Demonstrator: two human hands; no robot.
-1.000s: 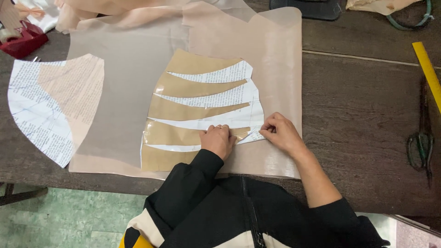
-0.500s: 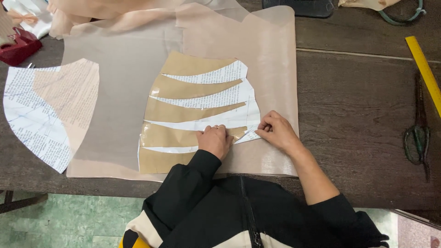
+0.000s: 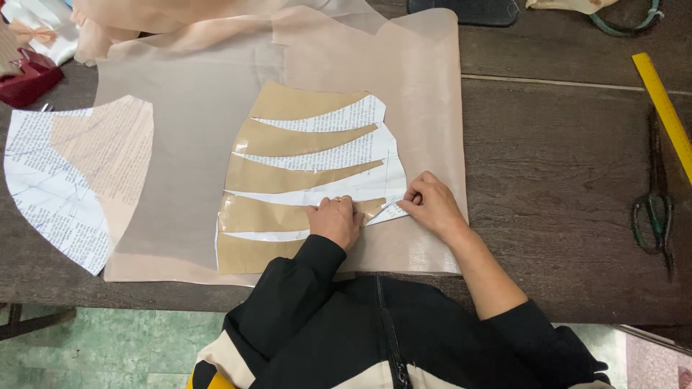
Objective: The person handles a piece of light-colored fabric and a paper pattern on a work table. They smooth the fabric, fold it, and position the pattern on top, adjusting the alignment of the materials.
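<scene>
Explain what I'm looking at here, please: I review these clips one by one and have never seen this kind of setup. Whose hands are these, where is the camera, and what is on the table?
There is no machine here. The single view comes from a camera worn on a person's head, looking down at their own two bare hands over a dark wooden table.

On the table lies a sheet of sheer beige fabric. On top of it sits a paper pattern piece, made of brown wedges alternating with strips of printed paper, fanned out. The left hand presses flat on the pattern's lower part. The right hand pinches the pattern's right edge with its fingers.

To the left lies a curved piece of printed paper, partly under the fabric. At the far right are scissors and a yellow ruler. A red object sits at the top left.
</scene>
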